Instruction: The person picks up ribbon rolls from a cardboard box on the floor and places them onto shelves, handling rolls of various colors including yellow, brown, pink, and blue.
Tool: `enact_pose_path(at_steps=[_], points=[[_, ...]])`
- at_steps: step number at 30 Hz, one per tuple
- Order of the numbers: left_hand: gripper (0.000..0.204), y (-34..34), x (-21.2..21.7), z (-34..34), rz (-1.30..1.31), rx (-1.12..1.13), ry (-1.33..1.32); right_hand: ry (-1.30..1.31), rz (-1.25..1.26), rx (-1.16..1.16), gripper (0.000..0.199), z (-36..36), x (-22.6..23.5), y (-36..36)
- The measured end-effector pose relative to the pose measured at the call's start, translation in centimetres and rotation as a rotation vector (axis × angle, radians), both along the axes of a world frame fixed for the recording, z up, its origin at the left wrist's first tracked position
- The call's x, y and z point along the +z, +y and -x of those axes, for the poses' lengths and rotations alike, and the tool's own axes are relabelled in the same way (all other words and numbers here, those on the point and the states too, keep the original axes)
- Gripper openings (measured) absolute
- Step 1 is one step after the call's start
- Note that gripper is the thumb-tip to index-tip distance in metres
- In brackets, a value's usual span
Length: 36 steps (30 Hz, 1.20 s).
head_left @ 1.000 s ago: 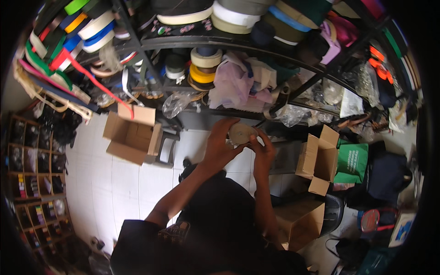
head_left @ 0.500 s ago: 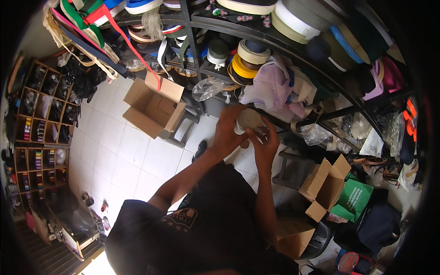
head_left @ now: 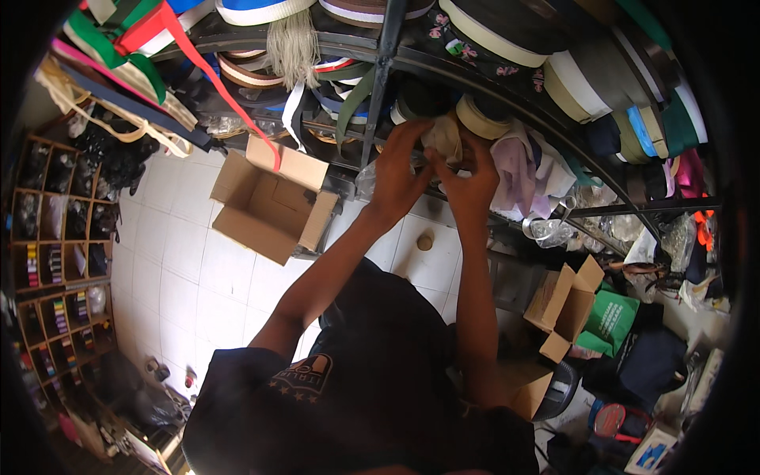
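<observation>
Both of my hands are raised to the front edge of the shelf. Between them is a small beige roll (head_left: pixel 445 141), apparently of ribbon or strap, partly hidden by my fingers. My left hand (head_left: pixel 398 172) curls round its left side, and my right hand (head_left: pixel 470 180) grips it from the right, thumbs close together. Just beyond the roll, a larger cream roll of webbing (head_left: pixel 481 119) sits on the shelf. Right of my right hand hangs crumpled pale lilac fabric (head_left: pixel 516 170).
Dark metal shelving (head_left: pixel 507 75) full of strap rolls spans the far side. A red ribbon (head_left: pixel 214 67) dangles toward an open cardboard box (head_left: pixel 269 202). On the tiled floor lies a small round brown object (head_left: pixel 425 240). Another open box (head_left: pixel 564 301) and a green bag (head_left: pixel 611 319) are at right.
My hands have moved farther away and up to the shelf with the beige roll. The view has shifted, and the small round object on the floor now shows fully.
</observation>
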<state>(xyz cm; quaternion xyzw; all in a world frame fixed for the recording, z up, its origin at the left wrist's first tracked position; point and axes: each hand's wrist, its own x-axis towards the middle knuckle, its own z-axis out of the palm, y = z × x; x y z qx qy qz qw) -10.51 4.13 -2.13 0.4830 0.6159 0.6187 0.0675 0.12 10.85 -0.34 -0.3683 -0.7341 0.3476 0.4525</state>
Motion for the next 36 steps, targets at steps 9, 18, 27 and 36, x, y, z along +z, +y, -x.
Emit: enact_pose_path(at_steps=[9, 18, 27, 36], points=[[0.040, -6.2, -6.9, 2.1, 0.086, -0.076, -0.142, -0.348, -0.252, -0.263, 0.054, 9.5, -0.7, 2.8], [0.015, -17.8, -23.7, 9.6, 0.520, 0.277, -0.420, -0.577, -0.322, -0.213, 0.048, 9.0, -4.1, 6.0], [0.038, -14.5, -41.8, 20.0, 1.132, 0.431, -0.457, -0.439, -0.350, -0.218, 0.053, 10.2, -4.1, 4.1], [0.051, -11.7, -58.8, 19.7, 1.053, 0.551, -0.289, -0.421, -0.476, -0.248, 0.057, 9.7, -4.4, -0.4]])
